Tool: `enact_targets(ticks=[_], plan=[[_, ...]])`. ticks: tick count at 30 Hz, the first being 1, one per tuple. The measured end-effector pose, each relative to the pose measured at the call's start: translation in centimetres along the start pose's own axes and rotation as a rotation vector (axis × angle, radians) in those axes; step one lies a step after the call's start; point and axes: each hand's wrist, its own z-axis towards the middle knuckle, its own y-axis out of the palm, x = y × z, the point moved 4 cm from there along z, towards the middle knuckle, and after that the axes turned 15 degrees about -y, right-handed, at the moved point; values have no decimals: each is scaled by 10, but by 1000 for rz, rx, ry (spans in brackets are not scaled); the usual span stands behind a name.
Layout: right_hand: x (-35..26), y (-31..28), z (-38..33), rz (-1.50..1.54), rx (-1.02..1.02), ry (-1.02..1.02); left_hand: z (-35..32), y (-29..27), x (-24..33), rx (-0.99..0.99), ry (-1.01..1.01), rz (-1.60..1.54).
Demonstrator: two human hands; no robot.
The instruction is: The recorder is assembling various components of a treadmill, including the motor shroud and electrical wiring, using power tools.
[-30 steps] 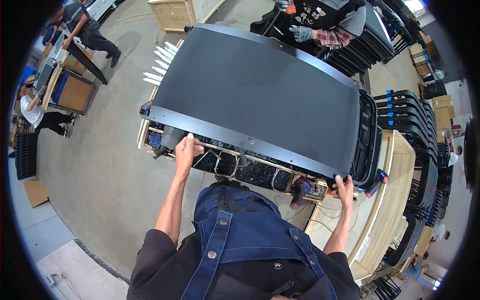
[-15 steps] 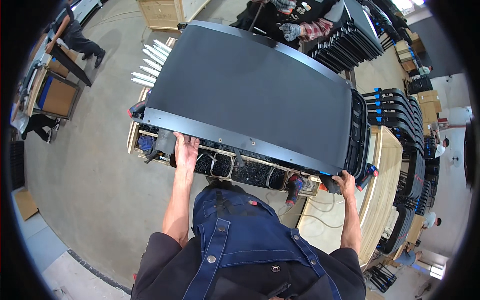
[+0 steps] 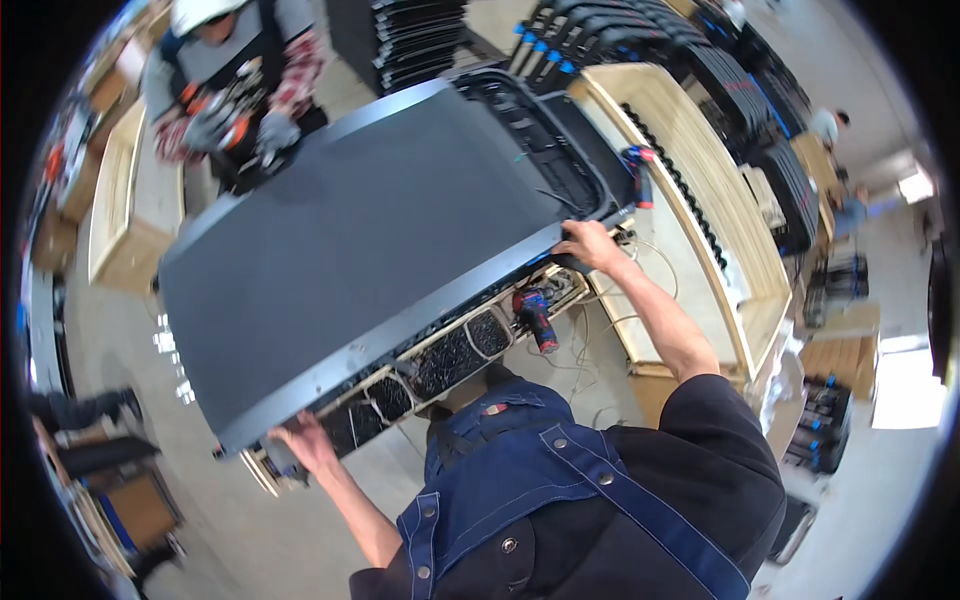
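Note:
A treadmill deck [image 3: 360,230] with a broad black belt and grey side rails lies across a workbench in front of me. My right hand [image 3: 592,246] is closed over the near right corner of the deck, fingers on its rail. Beside the near rail, toward its left end, my left hand [image 3: 308,446] has its fingers spread at the rail's lower edge; it is slightly blurred. Beyond the right end of the belt, the open black frame [image 3: 545,150] of the deck shows. Black bins of small screws [image 3: 440,365] sit under the near rail.
A red-and-blue power driver [image 3: 535,318] hangs at the bench front; another driver [image 3: 640,178] stands by the right end. A long wooden crate [image 3: 690,200] is at right. Across the deck, a gloved co-worker [image 3: 240,110] handles an orange-and-black item. Black frames [image 3: 420,40] are stacked behind.
The view has turned to the right, so the deck now slants up to the right. Both hands remain at its near rail. The co-worker across has come more fully into view.

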Motion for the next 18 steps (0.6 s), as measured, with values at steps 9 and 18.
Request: enact_targets(ticks=[9,18], plan=[[50,21,-91,502,733,233,-15,-51,-63,101,-404,285],[203,-41,-142,-99,823,304,-125,-14,-249,420,-895,1408]])
